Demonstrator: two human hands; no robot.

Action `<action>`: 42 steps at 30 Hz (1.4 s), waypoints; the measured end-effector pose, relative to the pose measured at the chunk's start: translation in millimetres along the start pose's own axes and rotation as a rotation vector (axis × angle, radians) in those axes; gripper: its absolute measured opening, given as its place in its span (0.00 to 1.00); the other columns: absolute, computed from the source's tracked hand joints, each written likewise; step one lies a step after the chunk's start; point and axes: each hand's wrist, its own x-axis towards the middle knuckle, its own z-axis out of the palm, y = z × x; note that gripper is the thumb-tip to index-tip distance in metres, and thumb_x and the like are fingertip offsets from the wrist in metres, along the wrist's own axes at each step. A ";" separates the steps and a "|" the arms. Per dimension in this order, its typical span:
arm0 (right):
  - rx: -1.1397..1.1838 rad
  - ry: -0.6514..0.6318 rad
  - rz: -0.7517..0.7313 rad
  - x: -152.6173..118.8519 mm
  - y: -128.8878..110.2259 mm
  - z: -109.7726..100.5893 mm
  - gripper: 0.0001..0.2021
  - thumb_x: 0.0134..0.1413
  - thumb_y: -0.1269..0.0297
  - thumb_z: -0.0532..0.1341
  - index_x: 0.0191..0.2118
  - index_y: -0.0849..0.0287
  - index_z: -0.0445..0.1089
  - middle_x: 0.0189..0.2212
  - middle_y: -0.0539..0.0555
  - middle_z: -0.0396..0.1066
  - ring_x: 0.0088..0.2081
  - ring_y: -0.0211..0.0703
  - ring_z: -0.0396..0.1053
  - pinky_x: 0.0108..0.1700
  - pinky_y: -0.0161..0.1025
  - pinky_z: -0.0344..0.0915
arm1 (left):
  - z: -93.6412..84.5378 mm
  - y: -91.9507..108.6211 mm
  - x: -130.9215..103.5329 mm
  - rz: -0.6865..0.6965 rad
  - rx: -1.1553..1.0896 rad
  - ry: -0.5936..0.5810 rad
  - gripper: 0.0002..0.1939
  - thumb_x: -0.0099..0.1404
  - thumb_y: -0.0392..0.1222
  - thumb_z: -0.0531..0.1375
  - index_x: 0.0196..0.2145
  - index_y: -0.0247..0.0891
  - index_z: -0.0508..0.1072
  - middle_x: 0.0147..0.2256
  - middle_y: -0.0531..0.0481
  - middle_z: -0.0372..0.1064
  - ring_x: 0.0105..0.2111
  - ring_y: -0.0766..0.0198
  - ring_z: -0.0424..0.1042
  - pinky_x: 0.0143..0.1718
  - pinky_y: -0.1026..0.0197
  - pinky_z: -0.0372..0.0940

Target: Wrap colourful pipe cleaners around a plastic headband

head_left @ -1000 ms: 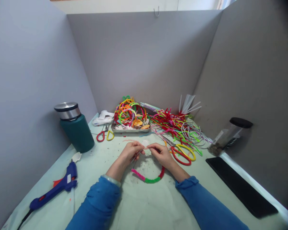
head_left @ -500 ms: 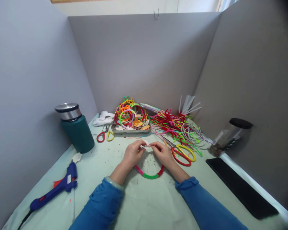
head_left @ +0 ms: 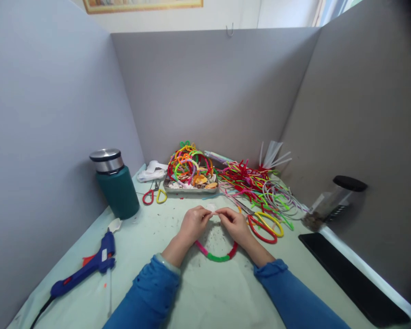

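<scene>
In the middle of the table, my left hand [head_left: 194, 225] and my right hand [head_left: 235, 225] meet almost fingertip to fingertip. Both are closed in a pinch on a short pale pink pipe cleaner [head_left: 214, 213]; most of it is hidden by the fingers. Beneath them lies a ring wrapped in fuzzy pipe cleaner [head_left: 218, 258], pink, green and red along its near side. My hands cover its sides. Just right of my right hand rest large scissors [head_left: 262, 227] with one red and one yellow handle loop, blades pointing away to the left.
A metal tray [head_left: 192, 190] of colourful rings and wooden pieces stands behind, beside a pipe cleaner heap [head_left: 250, 183]. Small scissors [head_left: 154, 196], a green bottle [head_left: 118, 192] and a blue glue gun [head_left: 89, 269] are left. A clear jar [head_left: 332, 203] and black slab [head_left: 349, 274] are right.
The view has tilted up slightly, so everything sits lower and further right. A pale strand that stuck out left of my fingers no longer shows. Both hands keep their pinch.
</scene>
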 end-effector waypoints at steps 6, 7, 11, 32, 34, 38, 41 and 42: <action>-0.007 -0.003 -0.007 -0.4 -0.8 -0.6 0.11 0.53 0.62 0.55 0.35 0.59 0.73 0.25 0.51 0.71 0.25 0.39 0.64 0.27 0.34 0.60 | -0.1 1.6 1.1 -0.053 -0.097 0.024 0.11 0.61 0.43 0.56 0.32 0.37 0.77 0.29 0.45 0.72 0.29 0.63 0.68 0.32 0.63 0.58; -0.004 -0.005 -0.009 -0.3 -0.2 -0.5 0.11 0.53 0.62 0.55 0.35 0.59 0.73 0.26 0.51 0.71 0.25 0.39 0.65 0.27 0.34 0.60 | -0.1 1.8 1.5 -0.073 -0.122 0.021 0.11 0.60 0.43 0.57 0.31 0.36 0.78 0.28 0.46 0.73 0.28 0.63 0.68 0.31 0.64 0.58; 0.020 -0.009 -0.019 -0.2 2.1 0.1 0.11 0.53 0.62 0.55 0.35 0.59 0.72 0.28 0.53 0.72 0.28 0.41 0.67 0.30 0.35 0.62 | 0.3 1.7 2.7 -0.150 -0.199 0.005 0.11 0.58 0.43 0.57 0.28 0.36 0.77 0.24 0.48 0.72 0.25 0.65 0.66 0.28 0.65 0.56; -0.438 -0.120 -0.265 61.0 -28.2 -8.5 0.10 0.54 0.60 0.56 0.34 0.57 0.72 0.32 0.55 0.72 0.34 0.43 0.67 0.35 0.37 0.61 | 11.2 -4.2 1.8 -0.295 -0.234 -0.039 0.14 0.56 0.46 0.57 0.27 0.35 0.78 0.23 0.48 0.73 0.23 0.66 0.65 0.25 0.65 0.54; -0.465 -0.096 -0.289 94.4 -30.9 -0.8 0.10 0.55 0.61 0.55 0.35 0.56 0.73 0.33 0.54 0.72 0.35 0.42 0.68 0.36 0.36 0.61 | 11.0 -2.6 1.0 -0.279 -0.213 -0.062 0.14 0.57 0.46 0.56 0.28 0.35 0.78 0.25 0.47 0.74 0.25 0.65 0.67 0.26 0.65 0.55; -0.563 -0.019 -0.226 165.2 -26.4 26.5 0.10 0.55 0.62 0.55 0.38 0.57 0.72 0.35 0.53 0.72 0.36 0.41 0.68 0.37 0.35 0.60 | 9.2 -0.2 0.0 -0.270 -0.168 -0.102 0.13 0.58 0.42 0.55 0.30 0.36 0.78 0.29 0.47 0.75 0.28 0.65 0.70 0.29 0.65 0.57; -0.667 0.041 -0.174 205.9 -21.9 50.5 0.12 0.55 0.62 0.54 0.41 0.58 0.70 0.39 0.55 0.70 0.39 0.43 0.66 0.39 0.36 0.59 | 9.6 -0.5 0.7 -0.271 -0.148 -0.116 0.13 0.58 0.42 0.54 0.31 0.37 0.78 0.30 0.47 0.75 0.30 0.64 0.70 0.30 0.65 0.57; -0.698 0.066 -0.161 215.9 -20.9 58.2 0.12 0.55 0.61 0.54 0.43 0.58 0.69 0.41 0.56 0.69 0.41 0.44 0.65 0.40 0.37 0.59 | 9.9 -0.9 1.2 -0.277 -0.149 -0.125 0.13 0.58 0.42 0.54 0.32 0.38 0.78 0.30 0.47 0.75 0.30 0.64 0.71 0.31 0.65 0.58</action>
